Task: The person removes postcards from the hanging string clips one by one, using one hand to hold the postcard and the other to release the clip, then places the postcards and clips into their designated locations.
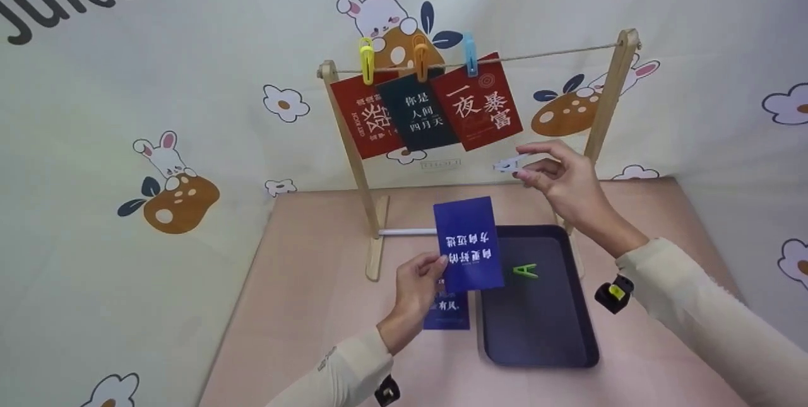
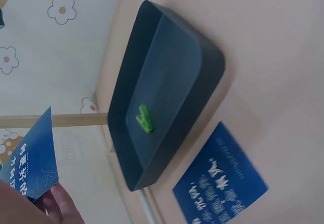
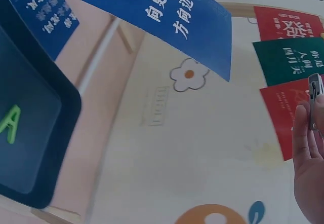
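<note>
Held apart near one tray (image 1: 536, 325): blue card (image 1: 470, 221) and white clothespin (image 1: 507, 165)

Head view. Gripping the blue card at its side edge with thumb and fingers of the left hand (image 1: 416, 287), over the tray's left rim, perhaps for keeping most printing uncovered. In the right hand (image 1: 571, 183), thumb and fingers clamped on the white clothespin, above the tray's far end. Beyond and above the tray, three hanging cards (image 1: 420, 113), pinned by their tops to the rope (image 1: 555, 53), likely for showing the faces; then bare rope toward the right post (image 1: 609, 98).

Left wrist view. Inside the tray, a green clothespin (image 2: 144, 118), probably kept from straying by the walls. Just beside the tray, not touching, a second blue card (image 2: 220, 178), lying flat.

Right wrist view. Beyond the tray, a gap between held and hanging cards, seemingly enough for moving.
</note>
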`<act>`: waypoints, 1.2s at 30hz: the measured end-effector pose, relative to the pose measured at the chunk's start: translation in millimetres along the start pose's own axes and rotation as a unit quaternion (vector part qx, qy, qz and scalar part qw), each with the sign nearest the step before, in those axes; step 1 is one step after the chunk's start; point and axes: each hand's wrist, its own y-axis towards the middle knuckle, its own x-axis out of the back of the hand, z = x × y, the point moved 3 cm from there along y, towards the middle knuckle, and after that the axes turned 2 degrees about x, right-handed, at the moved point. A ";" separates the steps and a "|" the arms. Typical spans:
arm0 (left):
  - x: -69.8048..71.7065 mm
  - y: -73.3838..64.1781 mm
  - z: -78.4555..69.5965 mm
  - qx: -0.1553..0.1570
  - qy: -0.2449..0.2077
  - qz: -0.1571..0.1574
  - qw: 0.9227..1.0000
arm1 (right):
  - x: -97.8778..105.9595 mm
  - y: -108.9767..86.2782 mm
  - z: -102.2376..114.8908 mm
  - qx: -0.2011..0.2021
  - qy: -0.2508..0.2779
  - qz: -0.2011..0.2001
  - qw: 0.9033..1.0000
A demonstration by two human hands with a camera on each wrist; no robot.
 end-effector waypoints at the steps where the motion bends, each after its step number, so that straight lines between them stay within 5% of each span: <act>1: 0.7 -0.9 5.2 0.007 -0.001 0.001 1.000 | -1.0 -3.7 -5.6 -0.003 0.000 0.003 1.000; 11: 5.8 -4.4 53.0 0.045 -0.003 -0.014 0.999 | -13.4 -26.5 -51.0 -0.039 -0.008 0.021 0.999; 22: 10.5 -0.5 83.2 0.065 0.016 -0.036 0.997 | -24.7 -57.3 -88.2 -0.078 -0.013 0.029 0.996; 29: 15.3 0.9 103.3 0.051 0.056 -0.067 0.995 | -28.8 -79.7 -117.5 -0.131 -0.055 0.018 0.990; 36: 24.6 11.6 116.8 0.082 0.086 -0.091 0.989 | -30.4 -93.1 -136.8 -0.144 -0.119 0.017 0.982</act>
